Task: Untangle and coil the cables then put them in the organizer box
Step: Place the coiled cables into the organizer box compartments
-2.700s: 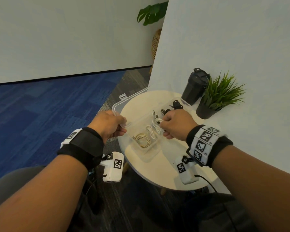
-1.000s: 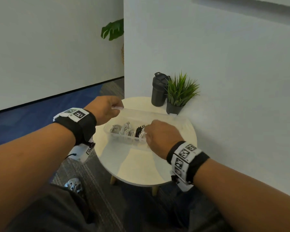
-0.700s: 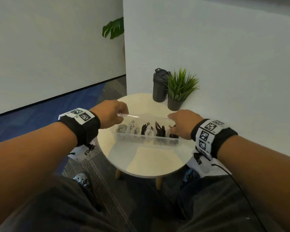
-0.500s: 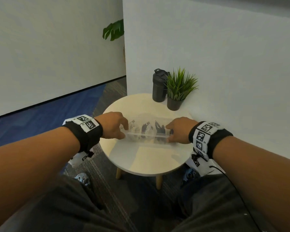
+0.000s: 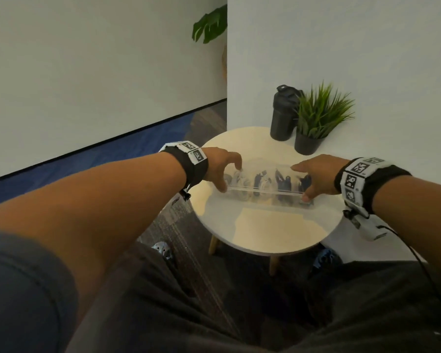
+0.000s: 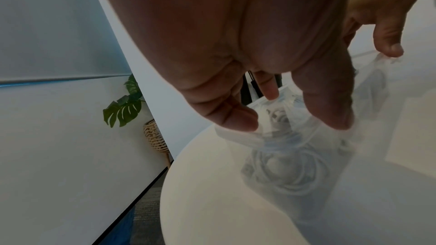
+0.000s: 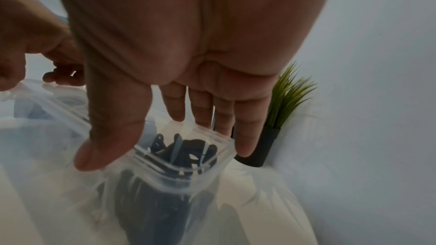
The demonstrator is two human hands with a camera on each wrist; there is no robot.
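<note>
Pressing the clear box (image 5: 265, 192), sitting on the table (image 5: 265, 233) with coiled cables (image 5: 281, 182) inside, the left hand (image 5: 219, 164) and right hand (image 5: 316, 174) are bearing down open-handed, clasping nothing, and uneven pressure may be leaving a corner unlatched or sliding it.

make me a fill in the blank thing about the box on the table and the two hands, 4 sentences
1. The clear box stands on a ___ table.
2. The left hand and the right hand touch opposite ___ of the box.
3. The cables under the right hand are ___ in colour.
4. A black bottle stands beside a green ___ in a dark pot.
Missing words: round; ends; black; plant.
</note>
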